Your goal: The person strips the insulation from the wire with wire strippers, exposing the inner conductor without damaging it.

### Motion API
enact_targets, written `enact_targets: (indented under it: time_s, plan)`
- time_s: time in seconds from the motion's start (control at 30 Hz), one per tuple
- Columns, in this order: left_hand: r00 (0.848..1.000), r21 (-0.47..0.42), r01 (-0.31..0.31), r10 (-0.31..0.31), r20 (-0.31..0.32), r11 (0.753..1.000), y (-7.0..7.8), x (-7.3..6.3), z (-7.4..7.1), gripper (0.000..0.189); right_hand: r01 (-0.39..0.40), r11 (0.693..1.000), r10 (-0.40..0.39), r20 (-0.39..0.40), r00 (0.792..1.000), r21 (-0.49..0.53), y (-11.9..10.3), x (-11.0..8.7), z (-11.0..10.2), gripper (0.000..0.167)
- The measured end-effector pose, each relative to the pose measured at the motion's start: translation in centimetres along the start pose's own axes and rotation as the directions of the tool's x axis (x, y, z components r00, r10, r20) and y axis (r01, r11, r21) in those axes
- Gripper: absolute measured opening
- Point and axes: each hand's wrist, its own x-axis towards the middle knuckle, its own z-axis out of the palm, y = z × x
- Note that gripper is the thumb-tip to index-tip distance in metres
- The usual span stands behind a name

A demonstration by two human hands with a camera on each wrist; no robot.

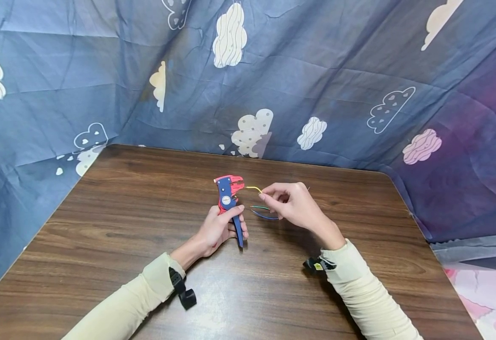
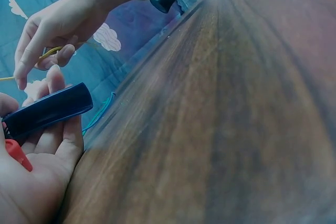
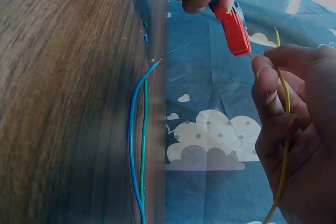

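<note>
A blue-and-red wire stripper (image 1: 226, 192) stands tilted in my left hand (image 1: 219, 229), which grips its handles with the thumb across the front. Its red head points right. My right hand (image 1: 295, 204) pinches a yellow wire (image 1: 254, 188) between thumb and forefinger. One wire end points left at the stripper's head in the head view; the right wrist view shows that end of the yellow wire (image 3: 277, 38) apart from the red head (image 3: 234, 32). Below the right hand, a blue wire (image 3: 132, 124) and a green wire (image 3: 144, 140) lie on the table. Bare strands show at the blue wire's tip.
Tiny cut bits of blue insulation (image 3: 146, 38) and green insulation (image 3: 145, 24) lie on the brown wooden table (image 1: 116, 226). A blue cloth with clouds (image 1: 188, 94) hangs behind the table. Each wrist wears a black strap with a small camera mount (image 1: 187, 298).
</note>
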Motion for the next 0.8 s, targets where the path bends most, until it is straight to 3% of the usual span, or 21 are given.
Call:
enact_targets:
  time_s: [0.27, 0.5, 0.8]
  plan:
    - [1.0, 0.0, 0.004, -0.004, -0.004, 1.0, 0.09, -0.11, 0.12, 0.049, -0.013, 1.0, 0.014, -0.053, 0.999, 0.013, 0.02, 0.29, -0.12, 0.011]
    - [1.0, 0.003, 0.01, -0.01, -0.004, 1.0, 0.11, -0.09, 0.11, 0.05, -0.014, 0.998, 0.007, -0.102, 0.995, -0.065, 0.32, 0.44, -0.21, 0.012]
    - [1.0, 0.003, 0.015, -0.015, 0.002, 1.0, 0.12, -0.13, 0.08, 0.044, -0.012, 0.997, -0.001, -0.168, 0.986, -0.078, 0.5, 0.59, -0.39, 0.014]
